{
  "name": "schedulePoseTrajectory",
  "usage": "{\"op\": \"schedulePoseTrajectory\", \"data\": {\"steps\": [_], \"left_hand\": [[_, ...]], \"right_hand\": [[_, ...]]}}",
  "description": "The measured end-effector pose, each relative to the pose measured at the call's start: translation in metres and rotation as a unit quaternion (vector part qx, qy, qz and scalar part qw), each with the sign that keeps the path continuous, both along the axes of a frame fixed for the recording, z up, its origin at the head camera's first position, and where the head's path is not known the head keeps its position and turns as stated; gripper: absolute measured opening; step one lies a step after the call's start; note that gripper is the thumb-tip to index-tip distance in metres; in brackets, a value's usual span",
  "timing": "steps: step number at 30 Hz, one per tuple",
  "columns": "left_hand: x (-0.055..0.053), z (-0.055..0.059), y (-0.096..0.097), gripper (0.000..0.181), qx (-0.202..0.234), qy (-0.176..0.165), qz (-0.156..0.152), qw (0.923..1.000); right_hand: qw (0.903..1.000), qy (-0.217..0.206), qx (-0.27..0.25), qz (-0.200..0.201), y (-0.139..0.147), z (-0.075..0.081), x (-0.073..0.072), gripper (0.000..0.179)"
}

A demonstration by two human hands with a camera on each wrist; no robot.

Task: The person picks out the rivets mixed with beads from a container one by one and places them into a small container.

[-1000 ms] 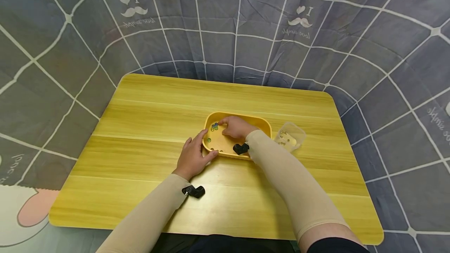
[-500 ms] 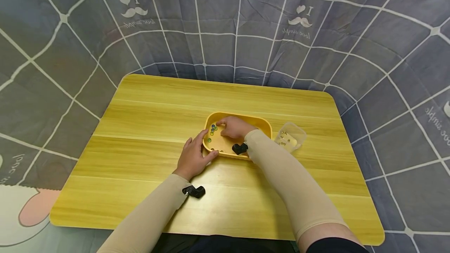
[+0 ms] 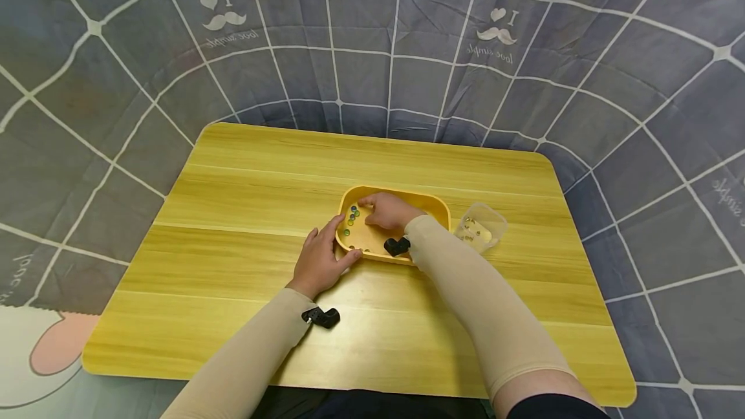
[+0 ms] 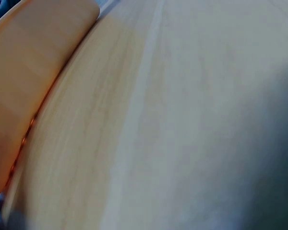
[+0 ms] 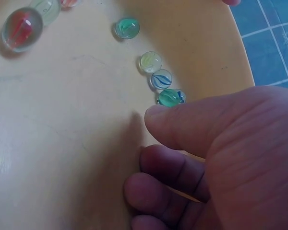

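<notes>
My left hand [image 3: 319, 260] is at the near left corner of a yellow tray [image 3: 436, 202], fingers against its left rim and thumb against its front rim. Inside the tray, my right hand [image 3: 392, 211] reaches to the left end, beside several glass marbles [image 3: 351, 216]. In the right wrist view, its thumb tip lies beside a green marble [image 5: 168, 97] with a blue-streaked one partly behind it. A blue-swirled marble [image 5: 161, 79], a yellowish marble [image 5: 150, 62] and another green marble [image 5: 127, 28] trail away. The right index finger is hidden there; the other fingers are bent, with nothing visible in them.
A clear plastic box [image 3: 485, 222] with small pieces in it stands just right of the tray. Both lie on a wood-patterned table [image 3: 262, 180]. A grey checked curtain [image 3: 361, 31] hangs behind. Larger marbles, one red-swirled [image 5: 22, 29], lie elsewhere in the tray.
The clustered marbles near the right fingertips have spread into a loose line along the tray's left end. My right hand has shifted slightly left. The left hand keeps its place on the rim.
</notes>
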State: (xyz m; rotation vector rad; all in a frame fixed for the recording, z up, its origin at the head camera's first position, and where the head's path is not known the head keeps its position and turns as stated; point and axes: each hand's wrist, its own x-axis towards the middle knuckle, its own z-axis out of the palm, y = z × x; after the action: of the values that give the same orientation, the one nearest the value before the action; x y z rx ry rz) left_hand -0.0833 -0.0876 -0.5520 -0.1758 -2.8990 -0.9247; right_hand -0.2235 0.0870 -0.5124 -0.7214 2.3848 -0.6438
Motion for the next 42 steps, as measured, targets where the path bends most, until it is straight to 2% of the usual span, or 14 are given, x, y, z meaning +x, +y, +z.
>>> {"op": "schedulePoseTrajectory", "data": {"steps": [9,15,18,23,25,28,31,36,42], "left_hand": [[0.001,0.002,-0.001,0.083,0.001,-0.002,-0.002,1.0],[0.002,0.001,-0.001,0.082,-0.002,0.01,-0.012,0.9999],[0.001,0.0,-0.001,0.081,-0.009,0.016,-0.013,0.9997],[0.003,-0.002,-0.003,0.082,-0.013,0.017,-0.01,0.9997],[0.003,-0.003,-0.003,0.082,-0.008,0.016,-0.011,0.9998],[0.003,-0.003,-0.002,0.082,-0.005,0.017,-0.014,0.9997],[0.0,-0.003,0.0,0.082,-0.006,0.019,-0.01,0.9997],[-0.001,-0.004,0.0,0.082,-0.007,0.02,-0.004,0.9998],[0.0,-0.002,0.003,0.082,-0.006,0.009,-0.004,0.9999]], "right_hand": [[0.9999,-0.003,-0.011,-0.004,0.001,-0.003,0.001,0.048],[0.9982,0.012,-0.038,-0.045,0.011,-0.015,0.008,0.038],[0.9964,-0.006,-0.061,-0.059,0.012,-0.017,0.009,0.037],[0.997,-0.034,-0.056,-0.042,0.009,-0.017,0.006,0.045],[0.9986,-0.019,-0.038,-0.03,0.008,-0.019,0.004,0.046],[0.9991,0.001,-0.028,-0.033,0.007,-0.02,0.002,0.044],[0.9987,0.016,-0.03,-0.036,0.007,-0.02,0.001,0.041],[0.9986,0.038,-0.03,-0.02,0.006,-0.019,0.0,0.037],[0.9977,0.053,-0.04,-0.012,0.003,-0.018,0.001,0.033]]}}
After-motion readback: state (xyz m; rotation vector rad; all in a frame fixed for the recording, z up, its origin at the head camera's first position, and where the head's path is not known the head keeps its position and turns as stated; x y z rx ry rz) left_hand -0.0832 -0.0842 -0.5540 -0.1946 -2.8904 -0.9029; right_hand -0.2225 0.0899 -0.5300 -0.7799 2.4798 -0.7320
